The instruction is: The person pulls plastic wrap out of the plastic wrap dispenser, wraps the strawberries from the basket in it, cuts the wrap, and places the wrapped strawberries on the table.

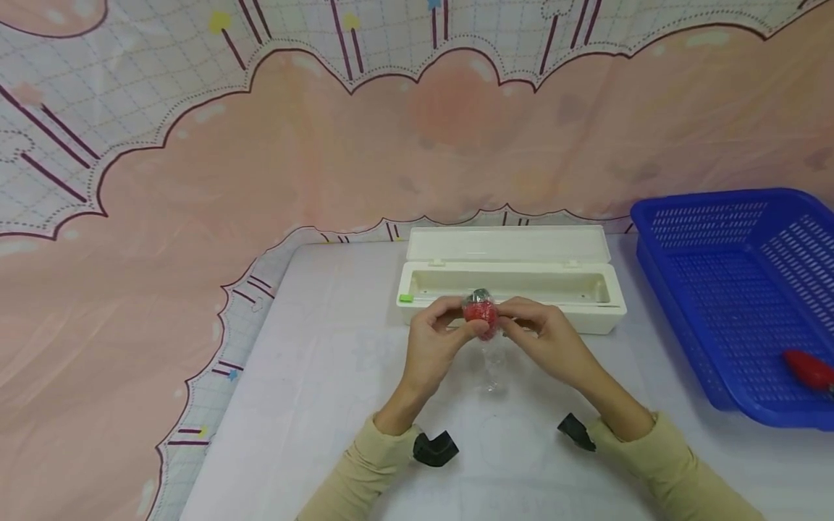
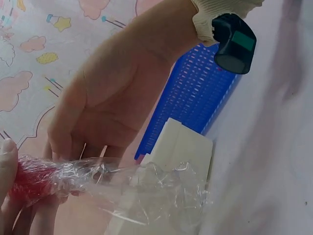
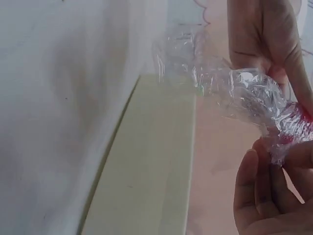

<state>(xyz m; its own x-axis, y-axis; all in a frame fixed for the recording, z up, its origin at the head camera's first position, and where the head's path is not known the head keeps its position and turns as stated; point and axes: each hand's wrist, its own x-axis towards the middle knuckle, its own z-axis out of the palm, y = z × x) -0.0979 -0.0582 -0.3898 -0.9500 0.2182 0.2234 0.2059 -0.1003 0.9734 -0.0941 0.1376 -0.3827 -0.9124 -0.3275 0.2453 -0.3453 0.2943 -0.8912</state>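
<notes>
Left hand (image 1: 435, 340) and right hand (image 1: 544, 339) both pinching film-wrapped strawberry (image 1: 480, 312), just before open box (image 1: 511, 288).

Person wearing long-sleeved top, pale beige-yellow, sleeves (image 1: 365, 470) reaching down to wrists. Ribbed knit cuff (image 2: 220, 12) showing cream-white in left wrist view (same garment, lighter under that camera). Both hands bare: left hand (image 1: 433, 340), right hand (image 1: 547, 336), wearing no gloves or rings. Small black camera unit (image 1: 435, 449) sitting under left wrist, matching black unit (image 1: 576, 432) under right. Right one showing rounded dark housing with green rectangular face (image 2: 243, 41).
</notes>
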